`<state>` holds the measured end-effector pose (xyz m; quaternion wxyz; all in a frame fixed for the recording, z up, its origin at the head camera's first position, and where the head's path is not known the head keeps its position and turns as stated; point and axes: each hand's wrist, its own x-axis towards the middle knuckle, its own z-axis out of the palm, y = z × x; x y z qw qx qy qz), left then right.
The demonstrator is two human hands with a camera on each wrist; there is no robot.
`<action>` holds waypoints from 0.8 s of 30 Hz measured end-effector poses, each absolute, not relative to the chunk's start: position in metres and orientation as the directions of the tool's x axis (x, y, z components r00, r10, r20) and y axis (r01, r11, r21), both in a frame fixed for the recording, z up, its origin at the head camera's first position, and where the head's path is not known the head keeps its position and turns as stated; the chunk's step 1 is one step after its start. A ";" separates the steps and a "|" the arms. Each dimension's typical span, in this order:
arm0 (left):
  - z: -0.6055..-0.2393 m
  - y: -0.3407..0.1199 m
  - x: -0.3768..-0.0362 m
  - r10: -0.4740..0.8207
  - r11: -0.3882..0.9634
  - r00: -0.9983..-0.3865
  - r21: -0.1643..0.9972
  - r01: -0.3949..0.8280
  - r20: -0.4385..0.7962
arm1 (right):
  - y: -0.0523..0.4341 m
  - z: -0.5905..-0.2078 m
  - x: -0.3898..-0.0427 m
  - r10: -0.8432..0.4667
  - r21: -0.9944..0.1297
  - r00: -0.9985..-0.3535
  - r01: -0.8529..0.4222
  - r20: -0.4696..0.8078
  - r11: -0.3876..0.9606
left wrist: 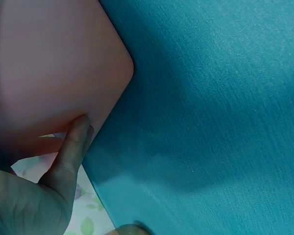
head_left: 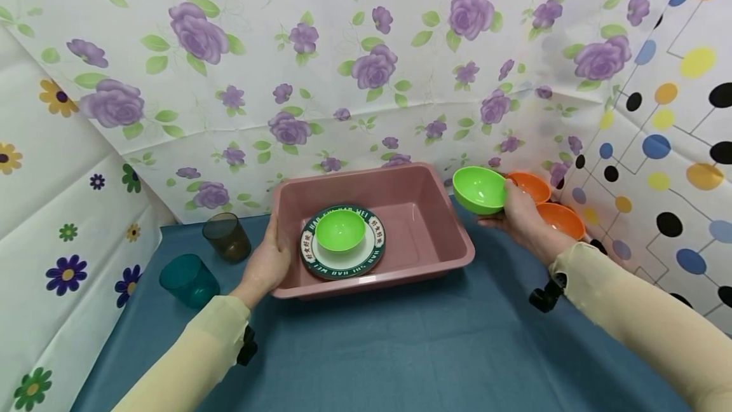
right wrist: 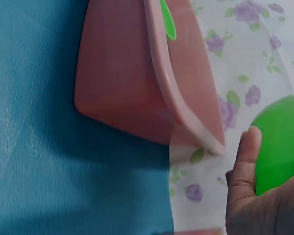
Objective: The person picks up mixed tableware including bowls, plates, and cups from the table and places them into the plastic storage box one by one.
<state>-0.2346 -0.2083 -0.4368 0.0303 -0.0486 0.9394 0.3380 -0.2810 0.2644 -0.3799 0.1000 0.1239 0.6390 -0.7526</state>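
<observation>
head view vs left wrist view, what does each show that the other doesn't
Only the head view shows the right hand holding a green bowl, two orange bowls, a second green bowl on a plate, and two cups. Only the left wrist view shows a fingertip pressed against the tub's outer wall. Both show the left hand, the pink tub and the blue tablecloth.

Two orange bowls (head_left: 546,202) at right, a brown cup (head_left: 227,237) and a teal cup (head_left: 189,280) at left, on blue cloth (head_left: 400,348).

Bright, even light from above casts soft shadows; the head view bends at its edges, wrist views blur.
</observation>
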 end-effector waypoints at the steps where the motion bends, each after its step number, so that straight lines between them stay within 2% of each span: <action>1: -0.437 -0.208 -0.235 -0.069 0.767 -0.994 0.632 -0.110 -0.090 | 0.261 -0.380 -0.281 0.005 -0.936 -0.948 0.314 -0.319 -0.159; 12: -0.437 -0.208 -0.234 -0.077 0.759 -0.992 0.639 -0.126 -0.104 | 0.211 -0.377 -0.287 -0.038 -0.938 -0.947 0.321 -0.319 -0.134; 24: -0.435 -0.208 -0.233 -0.067 0.758 -0.994 0.644 -0.105 -0.084 | 0.149 -0.366 -0.291 -0.144 -0.945 -0.944 0.313 -0.298 -0.096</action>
